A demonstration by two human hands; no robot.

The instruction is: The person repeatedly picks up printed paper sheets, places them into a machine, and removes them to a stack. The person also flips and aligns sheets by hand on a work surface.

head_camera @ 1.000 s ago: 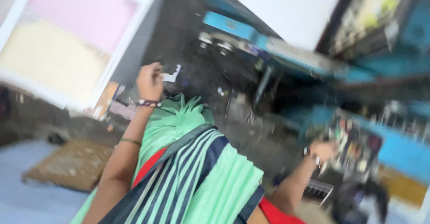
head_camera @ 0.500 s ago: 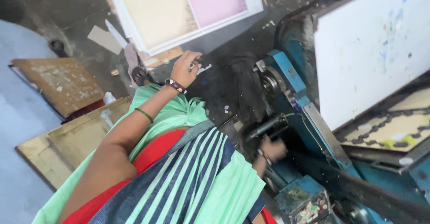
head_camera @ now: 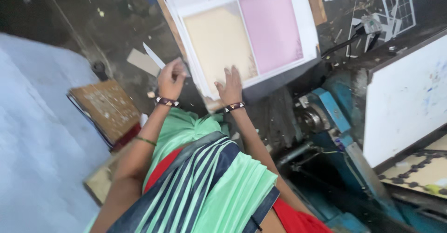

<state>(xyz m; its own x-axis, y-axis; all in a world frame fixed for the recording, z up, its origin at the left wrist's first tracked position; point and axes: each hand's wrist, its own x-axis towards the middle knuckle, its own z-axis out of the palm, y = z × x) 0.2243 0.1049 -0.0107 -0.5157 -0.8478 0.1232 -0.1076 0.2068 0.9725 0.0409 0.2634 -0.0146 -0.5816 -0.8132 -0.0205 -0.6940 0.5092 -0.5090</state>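
Stack of printed sheets (head_camera: pixel 251 32), cream and pink panels, sits on a stand just ahead of the person. Right hand (head_camera: pixel 230 85) lies flat on its near corner, fingers spread. Left hand (head_camera: pixel 171 78) pinches the stack's left edge. Blue machine (head_camera: pixel 333 116) right, wooden board (head_camera: pixel 106 107) left.

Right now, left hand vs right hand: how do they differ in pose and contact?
The left hand is curled, pinching at the edge of the sheet stack; the right hand lies flat, fingers spread, on the top printed sheet. The left sits at the stack's side, the right on its near part. Both wrists wear dark beaded bands.
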